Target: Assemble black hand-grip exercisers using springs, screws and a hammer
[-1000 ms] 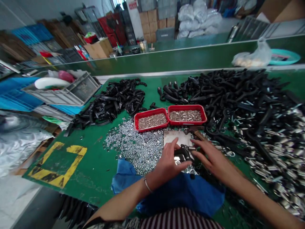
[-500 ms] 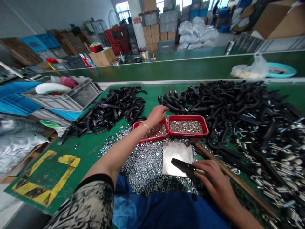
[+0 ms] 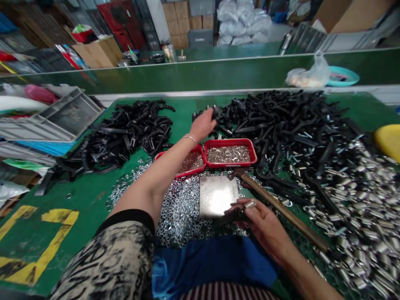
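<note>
My left hand (image 3: 203, 124) reaches past the red trays to the near edge of the black handle pile (image 3: 281, 108), its fingers closed on a black part (image 3: 215, 112). At the lower right, my right hand (image 3: 261, 221) holds a dark part with a metal spring (image 3: 250, 204) on it, over the corner of a square metal plate (image 3: 217, 193). Small rings (image 3: 184, 212) lie around the plate. Two red trays of small metal pieces stand behind it, the right one (image 3: 230, 166) in full view, the left one (image 3: 200, 168) partly under my left forearm.
A hammer (image 3: 281, 208) lies slanting right of the plate. Another black parts pile (image 3: 125, 133) is at the left, beside a grey crate (image 3: 71, 121). Springs (image 3: 368, 233) cover the right side. Behind are a plastic bag (image 3: 309, 75) and a turquoise dish (image 3: 346, 77).
The view has shifted to the right. My left hand has moved to the black parts and closed on one. The part in my right hand has turned, and its spring now points up.
</note>
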A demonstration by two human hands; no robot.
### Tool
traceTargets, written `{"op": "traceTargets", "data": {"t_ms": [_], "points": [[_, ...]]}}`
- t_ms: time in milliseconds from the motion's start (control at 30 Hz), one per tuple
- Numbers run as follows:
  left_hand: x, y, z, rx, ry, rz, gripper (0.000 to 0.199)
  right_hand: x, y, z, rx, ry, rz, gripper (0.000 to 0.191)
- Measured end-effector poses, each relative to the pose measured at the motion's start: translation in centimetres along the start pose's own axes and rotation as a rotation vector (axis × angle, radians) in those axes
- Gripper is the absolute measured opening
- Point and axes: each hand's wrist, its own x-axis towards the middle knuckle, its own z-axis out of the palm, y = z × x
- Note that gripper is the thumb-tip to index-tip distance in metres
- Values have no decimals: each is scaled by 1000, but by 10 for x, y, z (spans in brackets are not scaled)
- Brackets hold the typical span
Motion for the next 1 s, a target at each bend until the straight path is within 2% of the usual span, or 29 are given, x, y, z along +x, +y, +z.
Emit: {"op": "traceTargets", "data": {"t_ms": [33,67,133,233,300,400,533,733,1000], "points": [[-11,10,-8,-117,98,-33,28,1,-3,-1,49,-43,79,38],[-27,24,-15,-230,145,-54,28,3,-5,-3,65,-78,138,40],[-72,58,-24,-438,102,-89,29,7,-9,-8,-29,-77,154,42],[-158,109,-19,-679,-132,-227,37,18,-14,-16,-474,116,-83,39],[-206,131,-6,-790,-228,-330,41,25,-18,-18,-787,221,-279,33],[-245,141,14,-903,-265,-432,41,34,-22,-15,-989,237,-419,27],[-251,137,21,-963,-260,-506,41,40,-24,-10,-1063,208,-409,27],[-248,130,17,-947,-273,-487,41,44,-26,-6,-1123,159,-384,25],[-248,135,18,-714,-294,-476,42,41,-25,-4,-1153,160,-425,24]]}}
